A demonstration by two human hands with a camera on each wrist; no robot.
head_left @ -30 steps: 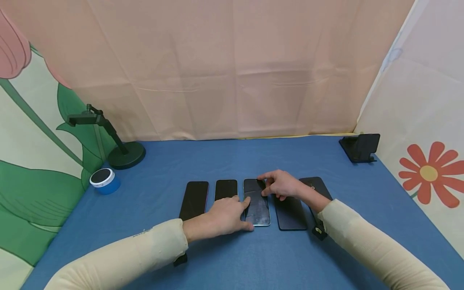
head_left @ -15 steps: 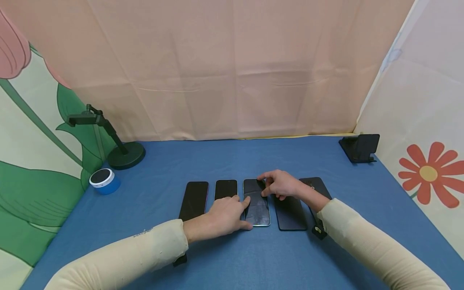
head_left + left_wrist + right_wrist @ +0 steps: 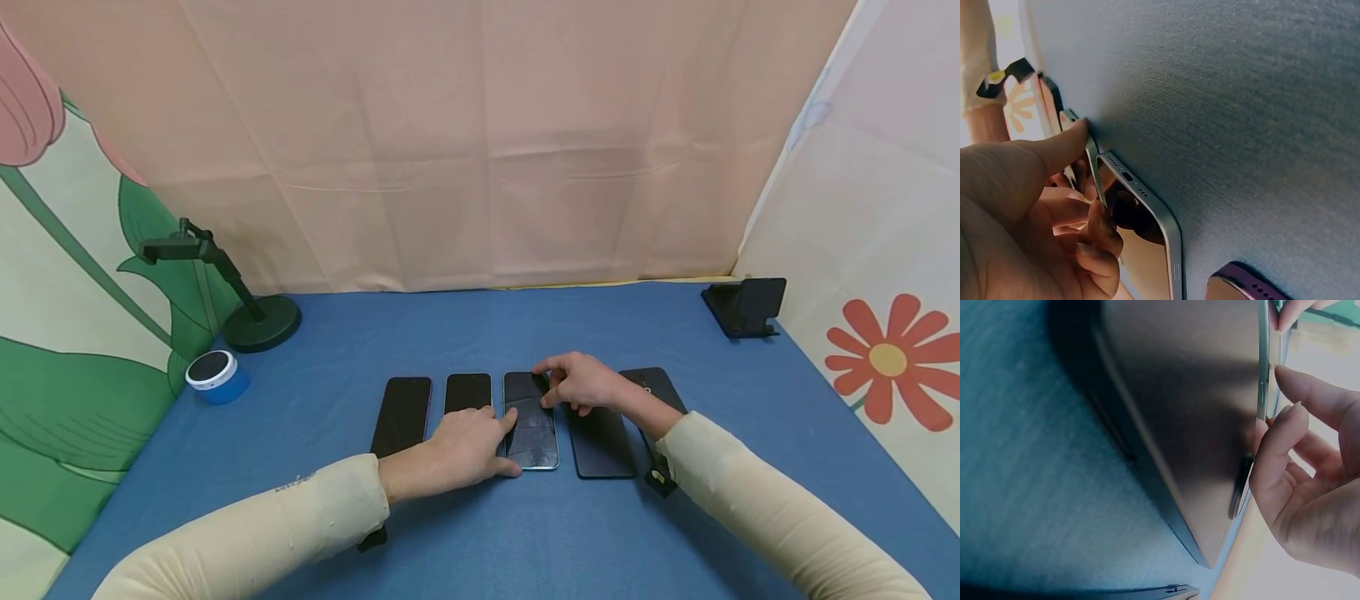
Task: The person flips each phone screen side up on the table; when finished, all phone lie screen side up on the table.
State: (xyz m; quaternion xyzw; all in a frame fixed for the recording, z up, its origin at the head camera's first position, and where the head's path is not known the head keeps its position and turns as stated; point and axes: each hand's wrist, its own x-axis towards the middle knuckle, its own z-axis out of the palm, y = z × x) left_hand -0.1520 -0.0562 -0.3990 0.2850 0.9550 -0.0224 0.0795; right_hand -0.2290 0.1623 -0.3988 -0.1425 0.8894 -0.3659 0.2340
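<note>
A smartphone [image 3: 534,433] with a dark, glossy screen lies face up in the middle of a side-by-side row of phones. My left hand [image 3: 457,450] holds it at its lower left, thumb at the bottom edge and forefinger at the left side. At its upper right my right hand [image 3: 585,383] holds it, with one fingertip at the top edge and another at the right side. In the left wrist view the left thumb [image 3: 1066,147] meets the phone's end. The right wrist view shows the right fingers [image 3: 1282,434] bent at a phone's edge.
Two black phones [image 3: 402,414] [image 3: 468,390] lie left of it, the nearer partly under my left hand. A dark phone [image 3: 603,446] and another black one [image 3: 652,382] lie right, under my right arm. A stand [image 3: 262,321], blue-white jar [image 3: 217,377] and small holder [image 3: 750,307] stand farther back.
</note>
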